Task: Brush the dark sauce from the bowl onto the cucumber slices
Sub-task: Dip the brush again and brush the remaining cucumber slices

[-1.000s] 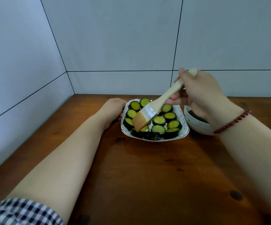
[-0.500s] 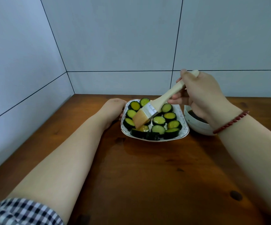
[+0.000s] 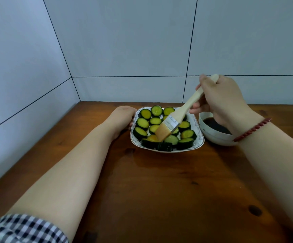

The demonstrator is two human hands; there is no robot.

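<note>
A pastry brush (image 3: 166, 131) was held by its wooden handle in the right hand (image 3: 219, 100), the fingers closed around the upper end, with the bristles angled down onto the cucumber slices (image 3: 155, 121) near the front edge of the plate. The slices were laid in rows on a white patterned plate (image 3: 199, 135) that stood toward the back of the wooden worktop (image 3: 159, 190), near its rear edge. The plate's left rim was steadied by the left hand (image 3: 123, 116); its fingers were hidden behind the hand, so how they were closed could not be told. A white bowl (image 3: 214, 138) of dark sauce (image 3: 214, 124) was set just beside the plate's right edge, partly covered by the right wrist.

Most slices, at the back and along both sides, were seen with a yellow-brown gloss and were judged already coated. One slice at the front, just right of the bristles, looked paler and was judged still to be brushed. The task was judged nearly finished, with sauce left in the bowl.
</note>
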